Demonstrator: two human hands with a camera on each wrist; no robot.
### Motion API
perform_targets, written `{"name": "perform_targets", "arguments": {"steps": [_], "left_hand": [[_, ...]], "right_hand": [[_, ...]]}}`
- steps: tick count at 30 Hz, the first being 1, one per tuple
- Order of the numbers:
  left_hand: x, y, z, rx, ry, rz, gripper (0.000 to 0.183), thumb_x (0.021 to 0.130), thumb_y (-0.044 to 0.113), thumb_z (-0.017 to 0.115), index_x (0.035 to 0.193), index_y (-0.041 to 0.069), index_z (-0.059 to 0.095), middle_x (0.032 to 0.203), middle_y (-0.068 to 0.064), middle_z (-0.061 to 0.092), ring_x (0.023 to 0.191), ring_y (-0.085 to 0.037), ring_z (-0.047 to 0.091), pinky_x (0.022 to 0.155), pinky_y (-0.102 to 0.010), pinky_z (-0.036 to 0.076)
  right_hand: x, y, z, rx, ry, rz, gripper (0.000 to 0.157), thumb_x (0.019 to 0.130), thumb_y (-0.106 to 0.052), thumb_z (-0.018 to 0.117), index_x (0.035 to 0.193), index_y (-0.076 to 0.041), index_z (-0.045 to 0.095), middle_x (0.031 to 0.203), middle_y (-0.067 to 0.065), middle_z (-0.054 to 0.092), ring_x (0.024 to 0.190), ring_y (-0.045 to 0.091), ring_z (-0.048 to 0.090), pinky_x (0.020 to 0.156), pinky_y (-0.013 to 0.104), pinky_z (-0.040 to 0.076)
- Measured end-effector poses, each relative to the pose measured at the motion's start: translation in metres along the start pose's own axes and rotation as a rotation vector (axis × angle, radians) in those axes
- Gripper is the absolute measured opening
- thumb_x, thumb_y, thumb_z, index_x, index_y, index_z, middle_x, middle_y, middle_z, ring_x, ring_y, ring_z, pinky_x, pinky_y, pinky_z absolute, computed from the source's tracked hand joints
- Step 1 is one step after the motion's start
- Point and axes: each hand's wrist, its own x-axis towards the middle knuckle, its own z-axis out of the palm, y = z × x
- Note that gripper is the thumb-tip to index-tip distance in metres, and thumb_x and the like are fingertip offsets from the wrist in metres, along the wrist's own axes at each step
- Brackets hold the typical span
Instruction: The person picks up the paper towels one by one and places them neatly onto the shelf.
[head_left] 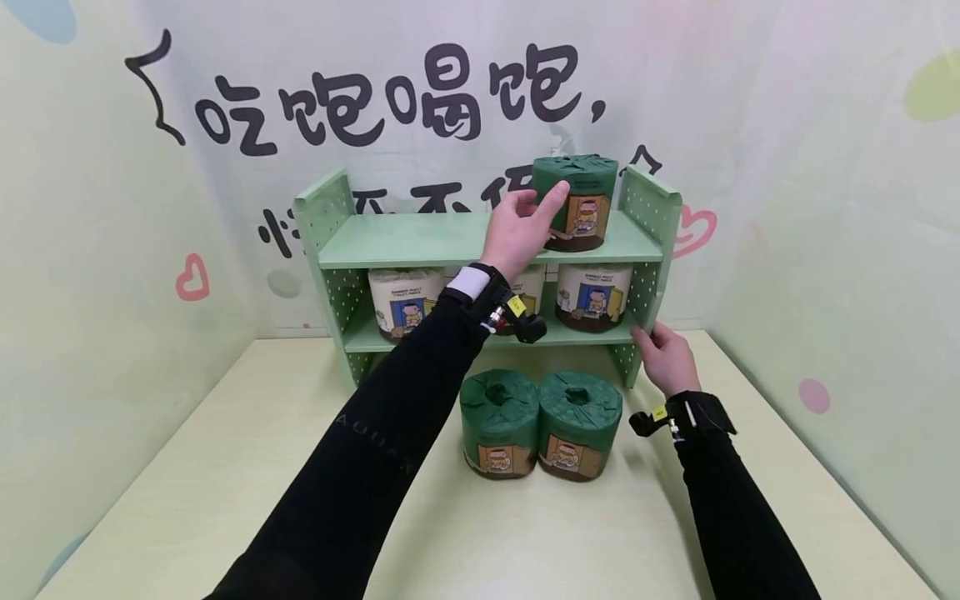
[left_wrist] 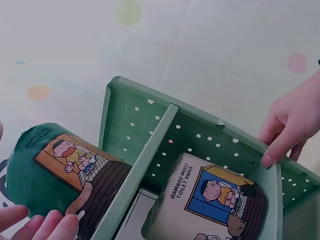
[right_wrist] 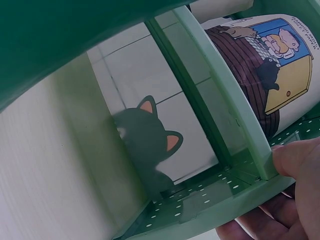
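Observation:
A green-wrapped toilet paper roll [head_left: 587, 208] stands on the top board of a small green shelf [head_left: 405, 242], near its right end. At the roll's left side is my left hand [head_left: 520, 229], fingers spread loosely, thumb overlapping the wrapper. In the left wrist view, those fingers [left_wrist: 55, 227] lie right by the roll's printed side. My right hand [head_left: 667, 360] grips the shelf's right side panel low down. Seen from the right wrist, its thumb [right_wrist: 290, 159] presses the front edge and the other fingers curl behind the panel.
Cream-wrapped toilet paper rolls [head_left: 594, 296] stand on the lower board, one partly behind my left wrist. Two more green rolls, a left one [head_left: 499, 425] and a right one [head_left: 579, 427], stand side by side on the table [head_left: 300, 500] before the shelf. Printed walls [head_left: 825, 250] enclose the table.

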Motion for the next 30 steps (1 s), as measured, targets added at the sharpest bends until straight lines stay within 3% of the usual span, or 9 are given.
{"name": "perform_targets", "arguments": {"steps": [4,16,24,30], "left_hand": [[-0.001,-0.001,0.003,0.035,-0.044,0.002,0.069,0.095,0.060,0.056,0.142,0.010,0.048,0.129,-0.003,0.053,0.110,-0.012,0.051,0.091,-0.031,0.046],[0.003,-0.007,0.006,0.006,-0.141,0.016,0.065,0.100,0.056,0.051,0.146,0.011,0.044,0.139,-0.003,0.050,0.119,-0.010,0.047,0.100,-0.031,0.042],[0.000,-0.006,0.001,-0.067,-0.183,-0.018,0.065,0.100,0.055,0.051,0.149,0.013,0.041,0.142,0.000,0.047,0.120,-0.012,0.048,0.100,-0.033,0.043],[-0.005,-0.007,-0.011,-0.200,-0.180,-0.011,0.058,0.101,0.047,0.057,0.146,0.013,0.046,0.138,0.000,0.051,0.116,-0.015,0.053,0.098,-0.032,0.046]], "right_hand": [[-0.001,0.002,0.000,0.000,-0.002,0.002,0.044,0.106,-0.032,0.049,0.135,0.000,0.057,0.121,0.023,0.062,0.109,0.035,0.055,0.089,0.052,0.044],[-0.001,0.001,0.002,-0.009,-0.007,0.003,0.044,0.106,-0.032,0.049,0.135,0.001,0.056,0.120,0.023,0.062,0.109,0.035,0.055,0.088,0.052,0.044],[-0.002,-0.001,0.002,0.006,-0.012,0.011,0.044,0.106,-0.031,0.049,0.136,0.000,0.056,0.121,0.023,0.062,0.110,0.034,0.055,0.089,0.052,0.044],[-0.002,-0.002,0.000,0.001,-0.011,0.009,0.045,0.106,-0.033,0.048,0.135,0.000,0.057,0.120,0.023,0.062,0.108,0.034,0.055,0.087,0.051,0.044]]}}
